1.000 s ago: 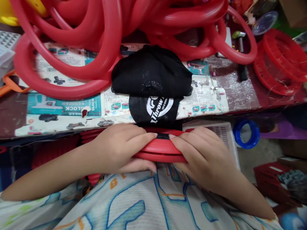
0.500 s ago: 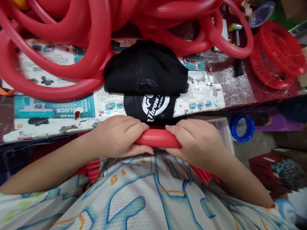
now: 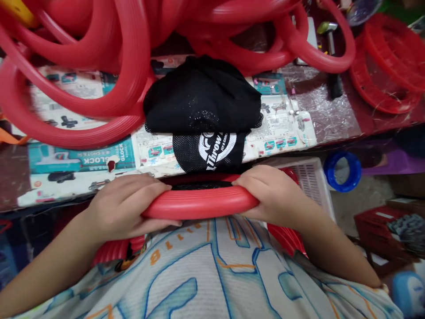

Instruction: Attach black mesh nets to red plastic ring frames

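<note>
Presently, head view: one moment, both hands at the bench edge.
Left hand (image 3: 124, 208): fingers curled over the red ring (image 3: 199, 204), thumb beneath, clamped.
Right hand (image 3: 270, 197): likewise wrapped on the ring's other end.
Ring position: held against the person's shirt (image 3: 212, 270), just below the black mesh bag (image 3: 202, 110).
Step, judged: seating black mesh along the ring's inner edge.
Next move calls for: even pressure, grips shifted around the rim.
Surroundings: loose red rings (image 3: 133, 57) piled on the table (image 3: 332, 119).
</note>
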`<state>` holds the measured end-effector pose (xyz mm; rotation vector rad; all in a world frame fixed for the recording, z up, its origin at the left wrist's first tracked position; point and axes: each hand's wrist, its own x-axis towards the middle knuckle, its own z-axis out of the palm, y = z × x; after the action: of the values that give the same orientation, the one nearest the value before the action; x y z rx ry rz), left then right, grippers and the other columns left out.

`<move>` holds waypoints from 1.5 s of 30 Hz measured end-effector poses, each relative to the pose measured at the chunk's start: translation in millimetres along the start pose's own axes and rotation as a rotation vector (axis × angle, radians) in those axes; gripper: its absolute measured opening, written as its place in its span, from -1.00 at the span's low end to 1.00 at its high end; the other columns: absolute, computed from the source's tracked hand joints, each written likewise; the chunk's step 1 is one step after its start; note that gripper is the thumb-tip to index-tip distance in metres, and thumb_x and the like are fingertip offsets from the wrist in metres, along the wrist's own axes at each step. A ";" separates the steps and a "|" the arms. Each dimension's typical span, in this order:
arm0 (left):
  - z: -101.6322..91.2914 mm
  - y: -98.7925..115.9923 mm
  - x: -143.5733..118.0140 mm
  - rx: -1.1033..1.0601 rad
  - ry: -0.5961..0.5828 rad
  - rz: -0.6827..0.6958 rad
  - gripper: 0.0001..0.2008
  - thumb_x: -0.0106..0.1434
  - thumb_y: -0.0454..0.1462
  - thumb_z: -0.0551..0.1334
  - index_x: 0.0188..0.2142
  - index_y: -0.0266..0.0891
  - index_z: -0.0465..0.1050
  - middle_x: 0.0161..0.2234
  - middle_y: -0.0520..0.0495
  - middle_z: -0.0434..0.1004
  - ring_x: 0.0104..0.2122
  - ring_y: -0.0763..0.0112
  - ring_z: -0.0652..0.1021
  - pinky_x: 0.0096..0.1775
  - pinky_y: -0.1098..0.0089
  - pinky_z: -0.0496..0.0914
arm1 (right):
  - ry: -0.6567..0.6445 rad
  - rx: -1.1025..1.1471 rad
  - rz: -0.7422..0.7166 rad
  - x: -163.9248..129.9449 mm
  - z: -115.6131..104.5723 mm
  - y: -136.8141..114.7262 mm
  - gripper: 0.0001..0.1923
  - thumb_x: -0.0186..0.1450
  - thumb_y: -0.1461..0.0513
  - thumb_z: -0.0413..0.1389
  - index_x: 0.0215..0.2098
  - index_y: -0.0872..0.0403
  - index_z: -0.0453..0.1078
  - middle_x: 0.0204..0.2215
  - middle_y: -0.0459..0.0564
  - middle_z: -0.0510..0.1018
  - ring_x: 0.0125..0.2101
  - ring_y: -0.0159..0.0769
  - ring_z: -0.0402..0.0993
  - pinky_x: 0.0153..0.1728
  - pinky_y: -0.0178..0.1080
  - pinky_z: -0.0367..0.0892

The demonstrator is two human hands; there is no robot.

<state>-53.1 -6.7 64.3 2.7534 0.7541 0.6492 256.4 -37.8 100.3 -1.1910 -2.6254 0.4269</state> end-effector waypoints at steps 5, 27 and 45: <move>1.0 0.3 -6.4 -0.066 0.053 -0.016 -0.65 0.30 0.02 0.12 -0.21 -0.23 0.37 -0.44 -0.12 0.58 -0.44 0.27 0.60 -0.38 0.32 0.50 | -0.006 -0.138 -0.060 7.6 0.8 -12.4 -0.76 0.16 0.14 0.21 -0.38 0.20 0.46 -0.47 0.05 0.59 -0.46 -0.17 0.50 -0.41 -0.18 0.32; -24.8 -29.2 -74.9 -0.021 0.029 -0.202 -0.54 0.29 0.12 0.06 -0.10 -0.17 0.37 -0.39 -0.17 0.61 -0.42 0.22 0.61 -0.35 0.33 0.46 | 0.016 0.038 -0.209 40.6 20.2 -17.1 -0.62 0.27 0.06 0.14 -0.26 0.29 0.43 -0.39 0.16 0.53 -0.35 -0.17 0.45 -0.31 -0.15 0.36; -21.6 -32.9 -98.8 -0.156 0.102 -0.288 -0.51 0.19 0.16 0.17 -0.10 -0.13 0.41 -0.36 -0.16 0.63 -0.35 0.19 0.62 -0.26 0.23 0.53 | 0.114 0.154 -0.202 56.1 22.5 -40.4 -0.35 0.33 -0.14 -0.02 -0.14 0.33 0.45 -0.35 0.14 0.60 -0.34 -0.17 0.51 -0.32 -0.15 0.33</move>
<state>-153.6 -28.9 37.7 2.4237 1.0490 0.7544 185.0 -24.3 98.3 -0.8664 -2.5310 0.4958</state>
